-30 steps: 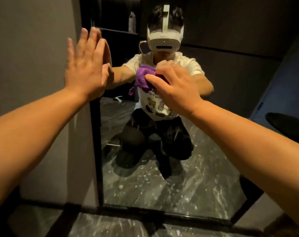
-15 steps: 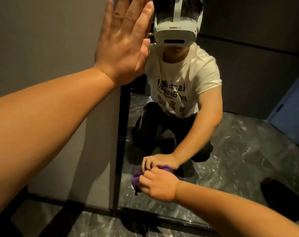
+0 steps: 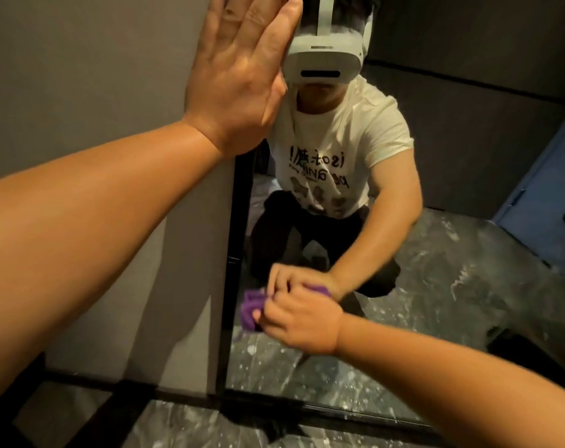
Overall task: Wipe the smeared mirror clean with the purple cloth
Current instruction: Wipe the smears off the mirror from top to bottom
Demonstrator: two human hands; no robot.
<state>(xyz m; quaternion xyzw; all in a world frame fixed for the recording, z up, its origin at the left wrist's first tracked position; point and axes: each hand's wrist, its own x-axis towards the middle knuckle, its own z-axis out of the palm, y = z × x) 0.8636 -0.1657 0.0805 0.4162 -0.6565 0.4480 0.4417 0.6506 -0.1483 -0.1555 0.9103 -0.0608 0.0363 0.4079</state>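
**Low pass on the mirror, one hand braced up high**

Head view: the right hand (image 3: pixel 302 321) is curled into a fist around the bunched purple cloth (image 3: pixel 252 310) and presses it against the lower left part of the mirror (image 3: pixel 452 286), just beside the dark frame edge (image 3: pixel 232 253). Only a wad of the cloth shows past the knuckles on the left; the rest is hidden inside the grip. The left hand (image 3: pixel 239 76) is spread flat, fingers together and extended, holding nothing. It rests high up at the boundary where the grey wall (image 3: pixel 80 76) meets the glass; whether the palm lies on the wall, the frame or the glass itself I cannot tell. The mirror reflects a kneeling person in a white printed T-shirt and a marbled dark floor (image 3: pixel 194 425). No smears on the glass are clear enough to pick out from here.

What could go wrong, as a judgement:
- If the bracing palm sits partly on the glass, it may leave a fresh print near the top and undo cleaned area.
- The cloth is balled tight, so little of it meets the glass; each stroke may cover a narrow strip and leave streaks or gaps between passes.
- Working this close to the frame, the knuckles could knock the edge, or the strip along it could be missed.
- Leaning weight on the upper hand might shift or flex the mirror if it is not fixed firmly.
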